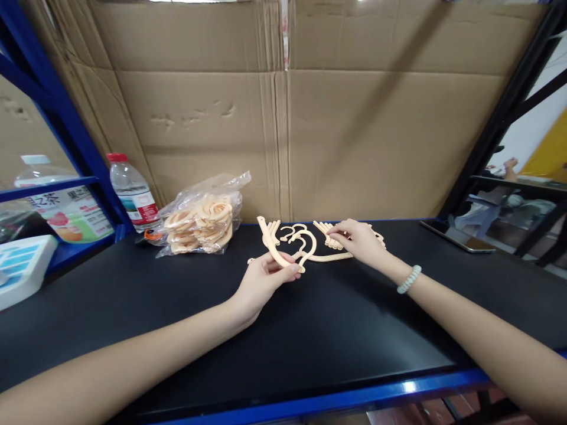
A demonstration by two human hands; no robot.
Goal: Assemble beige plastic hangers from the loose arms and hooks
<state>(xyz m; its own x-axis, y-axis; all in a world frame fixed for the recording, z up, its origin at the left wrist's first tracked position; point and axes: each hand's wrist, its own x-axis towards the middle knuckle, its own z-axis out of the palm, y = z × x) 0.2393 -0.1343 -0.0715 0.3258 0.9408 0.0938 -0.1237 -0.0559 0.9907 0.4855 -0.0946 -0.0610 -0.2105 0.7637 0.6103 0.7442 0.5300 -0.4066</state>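
Note:
Cream-coloured curved plastic pieces with hook shapes (297, 237) lie in a small heap at the back middle of the black worktop (310, 330). My left hand (262, 283) pinches one long curved piece (275, 248) by its lower end, lifted slightly off the surface. My right hand (359, 241) rests palm down on the right part of the heap, its fingers touching a comb-like piece (330, 238). A pale beaded bracelet (408, 279) sits on my right wrist.
A clear plastic bag of cream rings (201, 223) lies left of the heap, with a water bottle (133, 193) behind it. Cardboard sheets (283, 112) form the back wall. A phone (456, 237) lies at the right. Blue shelf frame (57, 112) and boxes stand at the left.

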